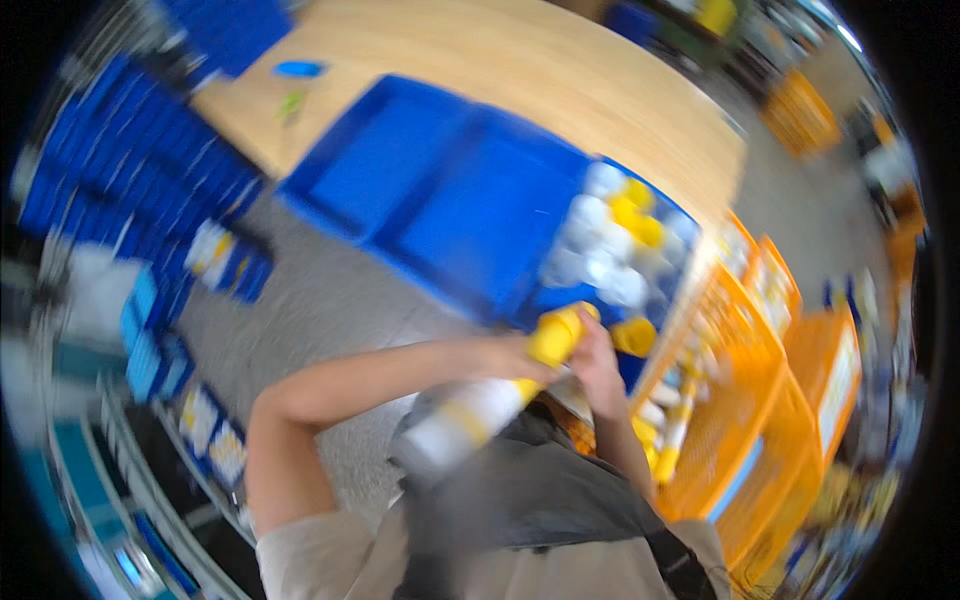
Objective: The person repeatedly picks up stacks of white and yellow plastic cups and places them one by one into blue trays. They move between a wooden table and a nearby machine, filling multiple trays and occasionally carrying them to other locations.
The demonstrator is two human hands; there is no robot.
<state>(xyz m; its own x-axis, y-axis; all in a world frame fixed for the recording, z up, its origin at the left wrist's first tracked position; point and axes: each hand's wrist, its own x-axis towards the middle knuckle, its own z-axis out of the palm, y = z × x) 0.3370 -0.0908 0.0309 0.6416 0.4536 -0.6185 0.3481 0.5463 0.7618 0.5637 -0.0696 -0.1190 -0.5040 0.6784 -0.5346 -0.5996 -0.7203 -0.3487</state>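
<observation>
A long white cylinder with yellow bands and a yellow end lies slantwise across the front of my body, blurred by motion. It could be one piece or a stack; I cannot tell. My left hand is closed around it just below the yellow end. At that end, the fingers of my right hand are curled against its side. Just beyond my hands is a blue bin of white and yellow round pieces. A yellow cup-like piece sits in its near corner.
Two shallow blue trays lie side by side on a wooden table. Orange crates stand to my right, the nearest holding white and yellow pieces. Stacked blue bins rise at the left. A blue object lies near the table's far-left edge.
</observation>
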